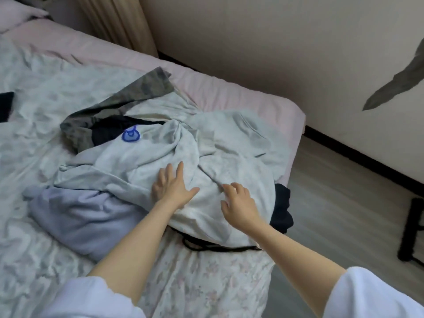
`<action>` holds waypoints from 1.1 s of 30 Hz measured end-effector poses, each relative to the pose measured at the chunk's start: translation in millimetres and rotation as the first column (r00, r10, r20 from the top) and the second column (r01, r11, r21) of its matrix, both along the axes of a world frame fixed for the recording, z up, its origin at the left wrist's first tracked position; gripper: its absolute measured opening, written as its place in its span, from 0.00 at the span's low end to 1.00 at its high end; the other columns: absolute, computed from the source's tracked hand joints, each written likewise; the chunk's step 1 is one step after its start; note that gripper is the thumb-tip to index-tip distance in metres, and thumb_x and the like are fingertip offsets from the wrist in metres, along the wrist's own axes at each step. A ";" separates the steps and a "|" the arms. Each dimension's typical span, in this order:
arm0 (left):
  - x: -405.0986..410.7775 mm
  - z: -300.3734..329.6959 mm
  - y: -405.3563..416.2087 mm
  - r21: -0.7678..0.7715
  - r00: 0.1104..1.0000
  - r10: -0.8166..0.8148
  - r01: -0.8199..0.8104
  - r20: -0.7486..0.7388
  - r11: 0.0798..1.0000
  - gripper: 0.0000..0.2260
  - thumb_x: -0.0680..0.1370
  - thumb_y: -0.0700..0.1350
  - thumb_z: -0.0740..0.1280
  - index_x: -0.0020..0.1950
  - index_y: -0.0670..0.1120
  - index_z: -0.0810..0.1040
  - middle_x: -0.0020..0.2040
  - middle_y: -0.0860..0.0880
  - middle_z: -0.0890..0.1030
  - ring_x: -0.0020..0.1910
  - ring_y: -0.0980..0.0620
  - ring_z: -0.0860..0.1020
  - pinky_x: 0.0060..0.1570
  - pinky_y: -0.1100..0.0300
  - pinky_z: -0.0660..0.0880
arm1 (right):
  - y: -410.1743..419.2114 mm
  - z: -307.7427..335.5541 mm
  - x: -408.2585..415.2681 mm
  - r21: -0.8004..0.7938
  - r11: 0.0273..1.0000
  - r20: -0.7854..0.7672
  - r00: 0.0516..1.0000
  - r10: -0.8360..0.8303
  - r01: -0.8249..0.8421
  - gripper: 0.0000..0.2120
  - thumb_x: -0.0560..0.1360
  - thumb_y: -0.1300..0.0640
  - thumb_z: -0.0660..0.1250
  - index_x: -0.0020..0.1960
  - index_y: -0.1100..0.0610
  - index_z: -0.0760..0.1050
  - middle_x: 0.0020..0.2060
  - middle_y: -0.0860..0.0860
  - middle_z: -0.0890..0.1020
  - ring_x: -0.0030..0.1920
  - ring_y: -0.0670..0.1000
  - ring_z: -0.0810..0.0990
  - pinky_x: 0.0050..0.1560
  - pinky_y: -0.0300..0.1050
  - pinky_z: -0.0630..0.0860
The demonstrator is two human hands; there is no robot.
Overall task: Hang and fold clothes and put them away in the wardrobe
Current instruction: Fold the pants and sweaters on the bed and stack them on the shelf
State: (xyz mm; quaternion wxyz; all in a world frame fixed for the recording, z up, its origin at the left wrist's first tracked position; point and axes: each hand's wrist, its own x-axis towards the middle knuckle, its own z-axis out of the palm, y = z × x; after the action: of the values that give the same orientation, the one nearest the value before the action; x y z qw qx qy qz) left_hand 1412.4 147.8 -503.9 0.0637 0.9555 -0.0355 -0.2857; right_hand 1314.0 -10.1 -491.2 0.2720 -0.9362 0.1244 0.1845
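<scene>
Lying heaped on the bed [229,92] near its foot, a pale grey sweatshirt [160,157] with a blue emblem [130,135] is pressed flat by the left hand [171,188], fingers spread wide, probably to steady it for sorting. The right hand [237,203] hovers just beside, fingers loosely curled, holding nothing. A lilac garment [80,216], a camouflage piece [128,99] and dark clothes [281,207] are bunched around it. No wardrobe or container is seen.
</scene>
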 end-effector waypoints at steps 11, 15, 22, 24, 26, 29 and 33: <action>22.9 -15.6 47.0 -0.647 0.626 0.778 -0.572 0.053 0.504 0.14 0.82 0.42 0.53 0.58 0.35 0.72 0.58 0.36 0.76 0.59 0.39 0.74 0.55 0.52 0.69 | 30.4 -36.6 25.1 0.003 0.971 -0.008 0.971 0.238 -0.238 0.40 0.70 0.31 0.46 0.75 0.51 0.52 0.75 0.51 0.56 0.75 0.51 0.50 0.72 0.60 0.46; -28.5 3.5 85.9 -0.771 0.386 0.899 -0.630 -0.207 0.093 0.14 0.82 0.44 0.54 0.62 0.40 0.73 0.58 0.47 0.75 0.56 0.51 0.73 0.57 0.59 0.69 | 65.1 -26.0 -9.4 0.132 0.863 -0.049 0.866 0.497 -0.488 0.39 0.72 0.34 0.55 0.76 0.52 0.50 0.71 0.50 0.64 0.72 0.51 0.60 0.71 0.55 0.53; -141.6 40.5 141.7 -0.737 0.123 0.803 -0.494 -0.584 -0.461 0.11 0.80 0.39 0.56 0.54 0.41 0.77 0.48 0.45 0.80 0.49 0.45 0.79 0.51 0.52 0.76 | 119.0 7.5 -82.4 0.034 0.876 0.287 0.844 0.453 -0.482 0.13 0.76 0.58 0.57 0.55 0.57 0.76 0.46 0.54 0.80 0.51 0.57 0.76 0.41 0.49 0.72; -167.8 54.6 164.5 -0.713 0.103 0.762 -0.451 -0.639 -0.537 0.12 0.79 0.38 0.56 0.48 0.44 0.79 0.47 0.44 0.80 0.47 0.46 0.79 0.47 0.53 0.77 | 137.2 21.9 -112.9 0.039 0.856 0.344 0.811 0.474 -0.516 0.14 0.72 0.56 0.54 0.49 0.56 0.78 0.39 0.52 0.80 0.43 0.56 0.79 0.33 0.45 0.72; -212.0 68.3 196.9 -0.721 0.098 0.760 -0.412 -0.643 -0.557 0.12 0.79 0.38 0.55 0.47 0.45 0.79 0.48 0.44 0.80 0.47 0.47 0.79 0.44 0.55 0.76 | 164.1 36.1 -162.2 0.039 0.829 0.387 0.773 0.503 -0.558 0.13 0.71 0.56 0.55 0.45 0.55 0.77 0.34 0.51 0.78 0.37 0.56 0.79 0.27 0.43 0.70; -276.9 76.2 232.7 -0.714 0.056 0.756 -0.380 -0.652 -0.588 0.12 0.79 0.40 0.55 0.49 0.45 0.79 0.55 0.42 0.79 0.54 0.43 0.78 0.53 0.49 0.76 | 195.8 45.9 -221.3 0.084 0.791 0.373 0.756 0.539 -0.606 0.16 0.72 0.53 0.52 0.48 0.56 0.78 0.37 0.52 0.79 0.40 0.56 0.78 0.30 0.46 0.70; -380.3 73.3 290.6 -0.635 -0.124 0.668 -0.226 -0.734 -0.739 0.14 0.81 0.43 0.52 0.47 0.46 0.77 0.50 0.46 0.79 0.48 0.47 0.77 0.46 0.54 0.75 | 245.6 49.6 -299.7 0.160 0.634 0.360 0.643 0.676 -0.756 0.16 0.73 0.54 0.54 0.49 0.56 0.79 0.38 0.53 0.80 0.40 0.57 0.79 0.32 0.45 0.72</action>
State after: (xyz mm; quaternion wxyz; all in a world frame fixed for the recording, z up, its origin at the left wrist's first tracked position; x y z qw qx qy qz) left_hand 1032.1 438.4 -430.6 0.7800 0.3366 0.5029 0.1594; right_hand 1014.3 235.5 -441.7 0.3261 -0.8707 -0.3280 0.1670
